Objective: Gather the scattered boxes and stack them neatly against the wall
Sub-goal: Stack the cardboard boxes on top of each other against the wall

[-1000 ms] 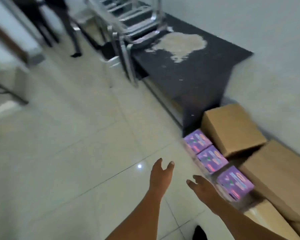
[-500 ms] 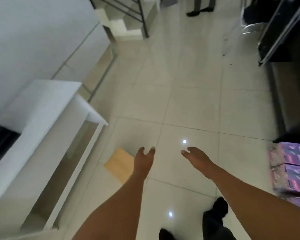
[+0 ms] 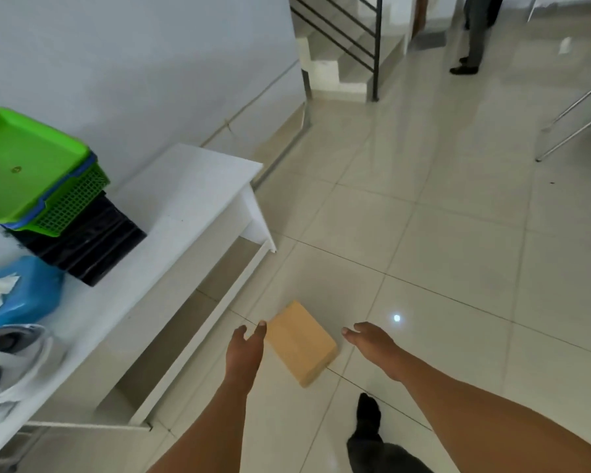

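Cardboard box [image 3: 301, 343] lies on the floor between my left hand [image 3: 244, 353] and right hand [image 3: 372, 341], both spread, gripping nothing.

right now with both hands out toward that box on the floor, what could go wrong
1. The box lies askew on glossy tile; a one-sided touch from the left hand may slide it away before the right hand closes in.
2. The white shelf has a sharp corner close on the left; bending down could bump it.
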